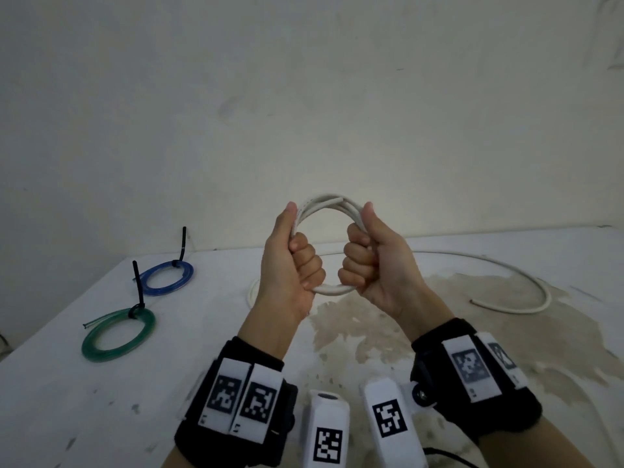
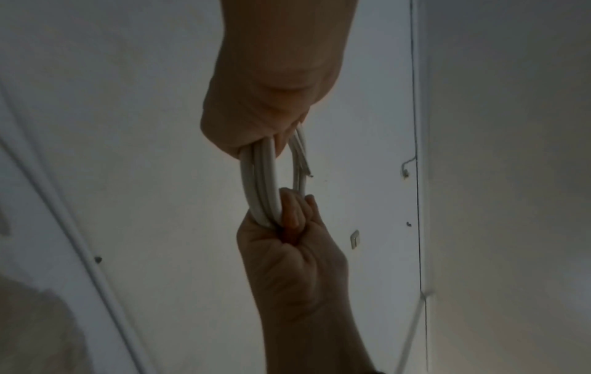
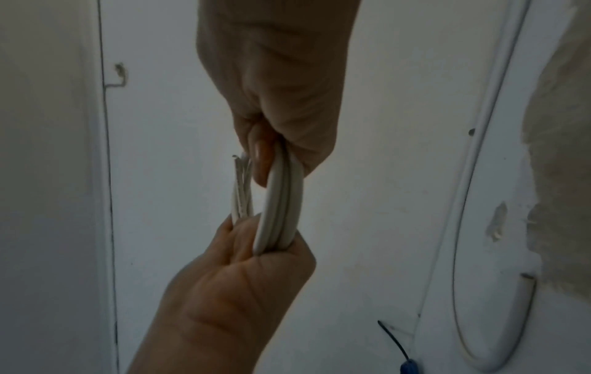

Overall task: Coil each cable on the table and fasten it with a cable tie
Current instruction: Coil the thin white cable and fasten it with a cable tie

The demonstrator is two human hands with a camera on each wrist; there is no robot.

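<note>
- Left hand (image 1: 290,261): grip wrapped round the left side of the white cable coil (image 1: 332,202), fingers curled through the ring, thumb laid up along the strands.
- Right hand (image 1: 374,261): same fist-style grip on the right side of the coil, thumb up. Both hands hold the ring upright in the air above the desk (image 1: 169,383).
- Wrist views confirm: several white turns bunched flat between the two fists (image 2: 260,187); a cut end with bare wire tips sticks out of the bundle on the far side (image 3: 240,174).
- No cable tie visible on this coil; none seen in either hand.
- The uncoiled remainder of the white cable (image 1: 526,278) lies on the desk to the right in a wide arc, with a free end near the stained patch. I cannot tell for certain whether it joins the held coil; a strand does run behind the hands.
- Done: blue coil (image 1: 167,276) and green coil (image 1: 118,334) lie flat at the left of the desk, each closed with a black tie whose tail stands up.
- Judgement: two cables finished; the white one is partly wound. Left: take in the remaining length, then tie it.
- No spare tie located on the desk in these views.
</note>
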